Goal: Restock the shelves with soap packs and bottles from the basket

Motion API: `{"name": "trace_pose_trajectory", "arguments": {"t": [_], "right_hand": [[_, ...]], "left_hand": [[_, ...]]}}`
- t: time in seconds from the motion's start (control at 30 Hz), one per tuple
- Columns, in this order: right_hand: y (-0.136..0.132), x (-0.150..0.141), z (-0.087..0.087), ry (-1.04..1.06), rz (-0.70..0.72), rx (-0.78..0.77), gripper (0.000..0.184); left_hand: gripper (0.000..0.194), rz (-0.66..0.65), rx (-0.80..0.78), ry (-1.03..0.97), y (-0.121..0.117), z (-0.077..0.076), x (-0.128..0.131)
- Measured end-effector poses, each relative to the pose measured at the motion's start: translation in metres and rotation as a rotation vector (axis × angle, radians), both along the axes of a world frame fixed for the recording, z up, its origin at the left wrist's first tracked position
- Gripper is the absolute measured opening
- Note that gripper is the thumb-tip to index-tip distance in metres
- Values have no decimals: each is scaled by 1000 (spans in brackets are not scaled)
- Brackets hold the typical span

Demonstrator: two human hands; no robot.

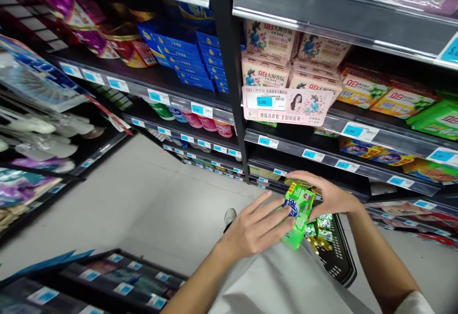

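A bright green packet with a blue logo (298, 214) is held up in front of my body, tilted. My left hand (255, 225) grips its lower left side, and my right hand (325, 194) curls over its top edge. Below the packet hangs a black plastic shopping basket (338, 268), partly hidden by my grey-white top. Several green and gold wrapped items (318, 233) lie inside it, just under my hands.
Black store shelves (343, 154) with blue price labels run ahead, stocked with pink boxes and packets. A black upright post (229, 75) divides them. Another shelf unit (53, 128) stands left, with a low display (118, 276) at lower left and a grey tiled floor (150, 209) between.
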State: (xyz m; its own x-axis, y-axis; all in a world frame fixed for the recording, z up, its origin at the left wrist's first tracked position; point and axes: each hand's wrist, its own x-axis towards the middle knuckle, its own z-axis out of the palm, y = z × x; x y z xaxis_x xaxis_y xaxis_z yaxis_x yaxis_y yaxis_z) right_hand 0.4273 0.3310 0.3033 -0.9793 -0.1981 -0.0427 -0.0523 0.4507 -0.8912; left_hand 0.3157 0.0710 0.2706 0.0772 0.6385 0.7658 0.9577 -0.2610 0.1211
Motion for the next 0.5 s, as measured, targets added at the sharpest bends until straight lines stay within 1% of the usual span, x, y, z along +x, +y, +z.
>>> {"name": "trace_pose_trajectory", "arguments": {"t": [0.07, 0.1, 0.17, 0.23, 0.3, 0.37, 0.43, 0.5], "right_hand": [[4, -6, 26, 18, 164, 200, 90], [4, -9, 37, 23, 244, 267, 84], [4, -13, 55, 31, 361, 347, 72], [3, -16, 63, 60, 414, 396, 61], [4, -17, 64, 115, 396, 459, 55], [7, -19, 57, 185, 318, 538, 48], [10, -22, 47, 266, 187, 622, 42], [15, -29, 35, 339, 6, 725, 44]], "left_hand": [[25, 26, 3, 50, 3, 7, 5], [25, 36, 6, 70, 4, 10, 7], [24, 53, 13, 100, 8, 15, 10], [22, 77, 19, 117, 12, 19, 12], [23, 136, 9, 129, 15, 21, 14], [31, 243, -46, 114, 16, 20, 15], [41, 359, -106, 37, 14, 15, 17], [47, 429, -129, -89, 10, 6, 20]]}}
